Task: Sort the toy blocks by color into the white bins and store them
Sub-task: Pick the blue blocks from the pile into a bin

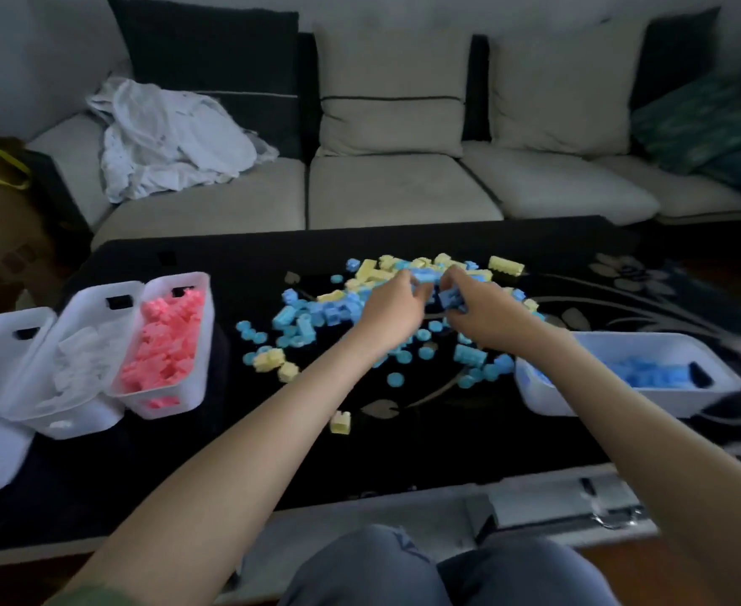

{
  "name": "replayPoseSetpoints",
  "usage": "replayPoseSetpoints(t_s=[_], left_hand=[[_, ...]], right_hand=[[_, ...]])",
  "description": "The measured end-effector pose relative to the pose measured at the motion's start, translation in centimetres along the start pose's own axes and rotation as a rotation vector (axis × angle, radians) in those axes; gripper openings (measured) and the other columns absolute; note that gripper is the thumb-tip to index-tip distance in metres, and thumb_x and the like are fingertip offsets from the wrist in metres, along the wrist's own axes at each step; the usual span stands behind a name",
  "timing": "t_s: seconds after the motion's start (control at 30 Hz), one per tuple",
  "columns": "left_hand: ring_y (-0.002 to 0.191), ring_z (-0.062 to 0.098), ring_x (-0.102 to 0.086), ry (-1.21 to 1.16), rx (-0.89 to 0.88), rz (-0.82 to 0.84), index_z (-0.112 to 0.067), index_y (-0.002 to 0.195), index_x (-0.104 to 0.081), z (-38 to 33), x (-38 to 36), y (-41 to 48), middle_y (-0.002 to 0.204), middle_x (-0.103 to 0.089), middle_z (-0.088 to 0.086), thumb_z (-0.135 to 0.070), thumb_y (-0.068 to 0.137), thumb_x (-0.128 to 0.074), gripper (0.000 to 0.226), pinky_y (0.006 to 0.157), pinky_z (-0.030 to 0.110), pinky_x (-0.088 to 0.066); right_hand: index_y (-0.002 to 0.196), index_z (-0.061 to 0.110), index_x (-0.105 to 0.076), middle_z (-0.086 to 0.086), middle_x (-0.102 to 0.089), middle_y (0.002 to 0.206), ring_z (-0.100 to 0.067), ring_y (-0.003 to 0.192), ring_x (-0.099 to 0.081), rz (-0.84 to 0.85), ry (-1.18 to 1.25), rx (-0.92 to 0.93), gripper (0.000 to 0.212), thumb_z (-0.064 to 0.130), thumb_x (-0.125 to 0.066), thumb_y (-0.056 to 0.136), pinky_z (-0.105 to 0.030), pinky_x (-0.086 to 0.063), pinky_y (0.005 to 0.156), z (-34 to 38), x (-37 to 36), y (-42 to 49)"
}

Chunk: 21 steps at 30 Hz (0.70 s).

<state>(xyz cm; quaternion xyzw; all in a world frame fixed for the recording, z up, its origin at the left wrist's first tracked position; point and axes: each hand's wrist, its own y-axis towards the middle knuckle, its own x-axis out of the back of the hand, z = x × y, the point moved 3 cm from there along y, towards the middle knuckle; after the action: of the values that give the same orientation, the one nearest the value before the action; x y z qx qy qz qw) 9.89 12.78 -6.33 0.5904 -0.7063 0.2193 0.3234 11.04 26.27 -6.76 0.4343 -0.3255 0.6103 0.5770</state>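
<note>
Blocks (298, 319) lie mixed on the table (228, 452); I pick blue ones.
My right hand (480, 312) grips some; my left hand (393, 306) curls, I cannot tell on what. Next: drop them in the blue bin (548, 402).

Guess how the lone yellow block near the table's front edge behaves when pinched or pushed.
The yellow block looks like small molded plastic, so probably stiff and light. Its boxy, flat sides suggest it slides rather than rolls on the dark table. Nothing crowds it, so pinching looks easy.
</note>
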Motion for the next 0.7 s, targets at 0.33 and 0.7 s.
replayPoseSetpoints(t_s=[0.33, 0.7], left_hand=[[0.112, 0.029, -0.053, 0.271, -0.463, 0.495, -0.017, 0.131, -0.049, -11.4, -15.0, -0.6, 0.123, -0.053, 0.014, -0.023, 0.097, -0.050, 0.035, 0.087, 0.035, -0.041], [0.083, 0.012, -0.057, 0.142, -0.444, 0.356, -0.018, 0.131, -0.052, -9.6, -10.0, 1.5, 0.109, -0.061, 0.003, -0.018, 0.098, -0.044, 0.033, 0.072, 0.027, -0.047]], right_hand=[[0.121, 0.017, -0.047, -0.001, -0.053, 0.095, -0.017, 0.082, -0.052, 0.135, -0.179, -0.326, 0.032, 0.016, -0.054, 0.090, -0.029, -0.042, 0.074, -16.6, 6.5, -9.8], [0.128, 0.013, -0.050, -0.007, -0.052, 0.126, -0.022, 0.114, -0.050, -0.045, -0.128, -0.184, 0.035, 0.016, -0.051, 0.094, -0.025, -0.037, 0.089, -14.5, 8.2, -7.3]])
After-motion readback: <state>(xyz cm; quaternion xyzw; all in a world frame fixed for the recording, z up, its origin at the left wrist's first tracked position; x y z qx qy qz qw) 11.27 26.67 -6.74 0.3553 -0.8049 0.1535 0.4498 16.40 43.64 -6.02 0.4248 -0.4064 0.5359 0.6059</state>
